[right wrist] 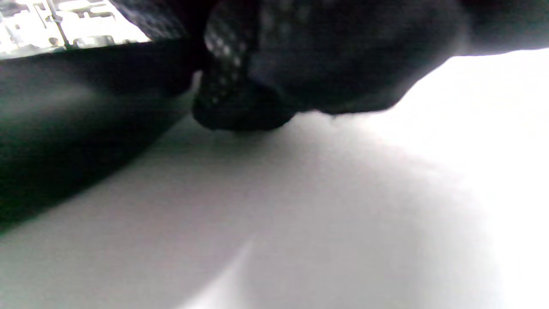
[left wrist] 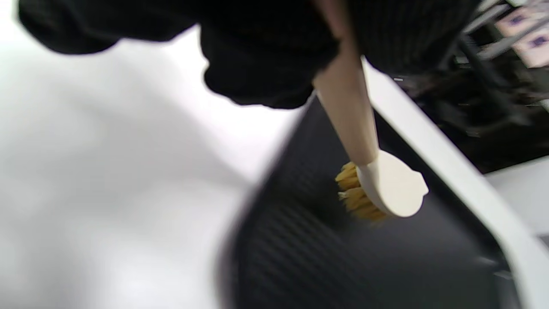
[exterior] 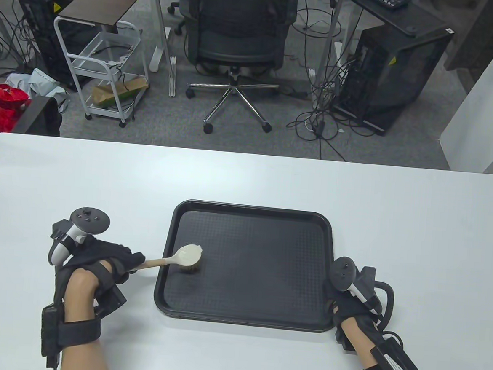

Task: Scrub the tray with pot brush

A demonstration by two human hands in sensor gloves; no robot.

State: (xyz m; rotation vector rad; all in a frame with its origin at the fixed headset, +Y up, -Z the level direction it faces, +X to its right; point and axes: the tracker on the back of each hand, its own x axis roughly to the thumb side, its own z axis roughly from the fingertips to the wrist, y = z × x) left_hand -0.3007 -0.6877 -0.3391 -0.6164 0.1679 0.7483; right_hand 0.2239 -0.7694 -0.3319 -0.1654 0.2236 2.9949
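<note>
On the black tray, near its left rim, you have the pot brush set with its bristles down on the textured floor. Its long axis runs roughly left to right: the pale round head sits over the tray, and the wooden handle crosses the left rim and points out toward your left hand, rising a little as it goes. Your left hand's fingers are curled round the end of that handle, just off the tray's left edge.

Your right hand sits against the tray's lower right corner. From above, the tracker hides its fingers, so whether they pinch the rim cannot be told.

To the right of the brush head most of the tray floor lies bare, out to the far and right rims. The tray lies square on the white table, with table surface showing on all four sides of it.

The left wrist view gives you what the table view does not: the yellow bristles under the cream head, meeting the ribbed tray floor, though the picture is blurred. The right wrist view shows a gloved fingertip resting on the table just beside the tray's dark side wall; it is too soft to say more.
</note>
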